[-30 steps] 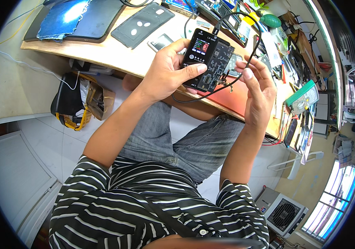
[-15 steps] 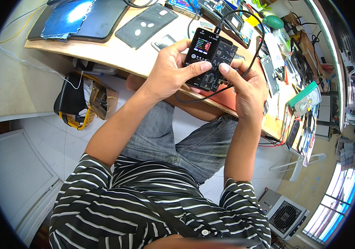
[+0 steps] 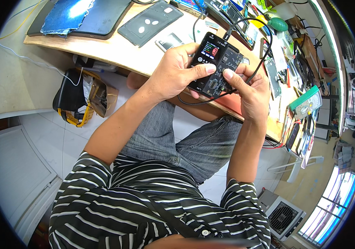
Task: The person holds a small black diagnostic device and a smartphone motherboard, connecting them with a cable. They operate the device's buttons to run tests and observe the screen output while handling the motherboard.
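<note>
Both hands hold a black handheld tester (image 3: 203, 61) with a small lit colour screen, tilted over the near edge of the bench. My left hand (image 3: 172, 71) is closed round its left side, the thumb pressed flat near the middle. A dark bare circuit board (image 3: 227, 66) lies along the tester's right side. My right hand (image 3: 251, 92) grips that board, thumb on its face and fingers behind, mostly hidden. A black cable (image 3: 271, 41) joins the tester's far end, loops round over my right hand and passes below the device.
On the wooden bench (image 3: 102, 50) lie a phone back cover (image 3: 150, 24) and a dark flat panel with a blue cloth (image 3: 67, 16). Tools and phone parts crowd the right, with a green air blower (image 3: 278, 24) and a multimeter (image 3: 306, 106). A bag (image 3: 71, 93) stands below left.
Both hands have shifted slightly right and toward me with the tester and board, which are tilted a little more. The cable loop has moved with them. Both grips stay closed.
</note>
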A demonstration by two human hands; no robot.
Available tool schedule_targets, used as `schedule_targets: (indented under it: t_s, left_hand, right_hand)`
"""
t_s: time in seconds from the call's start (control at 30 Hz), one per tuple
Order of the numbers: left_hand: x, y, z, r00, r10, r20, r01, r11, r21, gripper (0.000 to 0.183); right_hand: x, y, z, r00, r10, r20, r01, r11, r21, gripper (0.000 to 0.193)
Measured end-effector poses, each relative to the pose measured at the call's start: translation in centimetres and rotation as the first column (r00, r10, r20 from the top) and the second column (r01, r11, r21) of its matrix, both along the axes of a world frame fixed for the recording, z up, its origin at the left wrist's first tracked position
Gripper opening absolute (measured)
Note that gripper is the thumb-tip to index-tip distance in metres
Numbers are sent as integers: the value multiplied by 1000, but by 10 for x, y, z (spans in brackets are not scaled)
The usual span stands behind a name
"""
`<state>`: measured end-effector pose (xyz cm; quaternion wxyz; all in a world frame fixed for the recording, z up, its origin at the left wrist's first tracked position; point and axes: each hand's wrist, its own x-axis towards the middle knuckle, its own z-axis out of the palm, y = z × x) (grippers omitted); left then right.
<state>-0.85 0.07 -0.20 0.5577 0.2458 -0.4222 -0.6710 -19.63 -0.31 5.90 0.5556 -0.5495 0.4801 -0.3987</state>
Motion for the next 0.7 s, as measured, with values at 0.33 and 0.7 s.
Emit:
schedule_targets:
  t_s: [0.33,0.7]
  left_hand:
    - [-3,-3,2,999,13,-51,-15,999,-35,34]
    - [-2,0,1,999,46,11,-45,998,-43,34]
  right_hand:
    - [-8,-1,-6,990,-99,105,99,995,1,13]
    - [-11,1,-7,972,-154,175,143,987,72,12]
